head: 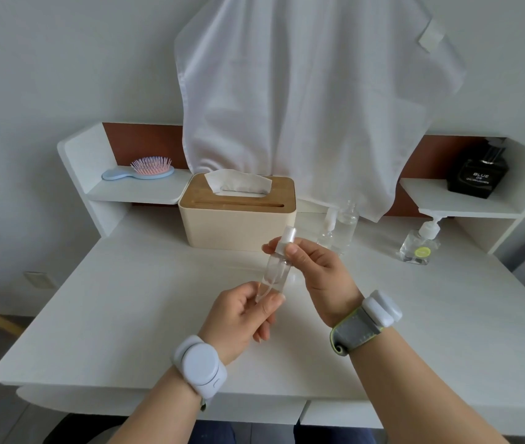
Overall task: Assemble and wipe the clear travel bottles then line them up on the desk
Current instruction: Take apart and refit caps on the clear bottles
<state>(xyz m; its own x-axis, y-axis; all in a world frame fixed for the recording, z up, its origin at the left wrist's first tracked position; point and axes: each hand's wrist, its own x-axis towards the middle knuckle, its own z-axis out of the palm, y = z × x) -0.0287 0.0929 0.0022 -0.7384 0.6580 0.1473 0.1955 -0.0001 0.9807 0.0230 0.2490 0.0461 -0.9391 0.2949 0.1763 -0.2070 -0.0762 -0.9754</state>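
Note:
I hold a small clear spray bottle [52, 270] tilted above the middle of the white desk [126, 315]. My left hand [242, 312] pinches its base between thumb and fingers. My right hand [315, 270] grips its frosted white spray top [286, 240] with thumb and fingertips. Behind my right hand, two more clear bottles stand on the desk: a slim one with a white top [327, 230] and a wider one [347, 225].
A tissue box with a wooden lid [237, 209] stands at the back centre. A white cloth [302, 100] hangs above it. A pump bottle [419, 243] sits back right, a black perfume bottle [479, 174] on the right shelf, a hairbrush [141, 171] on the left shelf.

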